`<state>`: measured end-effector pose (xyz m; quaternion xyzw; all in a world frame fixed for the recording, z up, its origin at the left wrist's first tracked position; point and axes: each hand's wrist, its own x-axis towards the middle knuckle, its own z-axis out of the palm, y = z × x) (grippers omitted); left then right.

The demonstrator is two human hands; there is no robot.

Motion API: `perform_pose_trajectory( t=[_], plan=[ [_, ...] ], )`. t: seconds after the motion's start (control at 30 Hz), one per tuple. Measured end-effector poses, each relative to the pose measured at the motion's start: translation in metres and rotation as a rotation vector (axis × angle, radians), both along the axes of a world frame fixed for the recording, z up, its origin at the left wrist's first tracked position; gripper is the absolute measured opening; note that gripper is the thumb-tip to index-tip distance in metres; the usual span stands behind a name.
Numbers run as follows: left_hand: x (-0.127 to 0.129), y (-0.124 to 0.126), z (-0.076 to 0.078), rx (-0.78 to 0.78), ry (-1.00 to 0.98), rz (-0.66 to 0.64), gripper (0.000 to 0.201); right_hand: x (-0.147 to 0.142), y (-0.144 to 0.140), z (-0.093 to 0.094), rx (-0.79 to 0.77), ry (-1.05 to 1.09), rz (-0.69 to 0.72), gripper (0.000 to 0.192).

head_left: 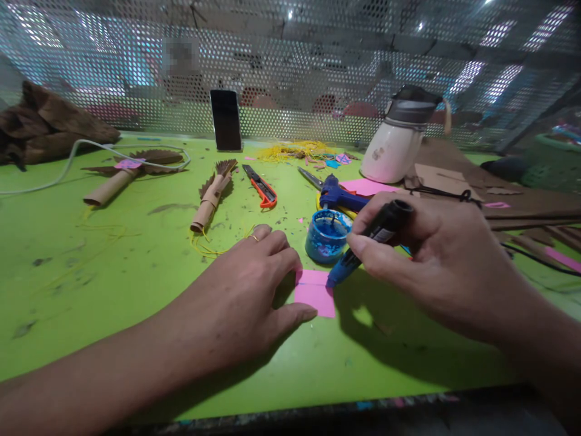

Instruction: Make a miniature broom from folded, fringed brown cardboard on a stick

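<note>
A small square of pink paper (315, 298) lies flat on the green table, with a thin dark line across its upper part. My left hand (254, 278) holds it down from the left, thumb on its lower edge and curled index finger at its upper left corner. In my right hand (417, 254) is a black marker (385, 224), tilted, its blue-stained lower end touching the paper's right edge near that line. Just behind the paper stands a small paint-smeared jar (324, 242) of blue paint. A blue glue gun (342, 197) lies behind the jar, partly hidden by my right hand.
Two brown paper rolls with fringed pieces (115, 184) (211, 197) lie left, trailing yellow string. An orange cutter knife (261, 186), scissors (311, 177) and yellow shreds (295, 150) lie farther back. A phone (226, 120) leans upright against the mesh; a white jug (393, 142) stands right.
</note>
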<state>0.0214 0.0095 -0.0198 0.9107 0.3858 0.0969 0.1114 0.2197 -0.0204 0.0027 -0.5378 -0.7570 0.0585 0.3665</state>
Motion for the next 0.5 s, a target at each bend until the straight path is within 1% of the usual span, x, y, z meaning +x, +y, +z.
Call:
perform_pose_trajectory(
  t=[0.23, 0.5],
  plan=[
    [-0.0004, -0.0001, -0.0012, 0.010, -0.018, -0.003, 0.027, 0.0000, 0.0007, -0.0009, 0.018, 0.012, 0.013, 0.008],
    [-0.0007, 0.0000, -0.0015, 0.007, -0.008, -0.002, 0.027, -0.0004, 0.0002, 0.0007, 0.068, 0.034, -0.034, 0.011]
  ],
)
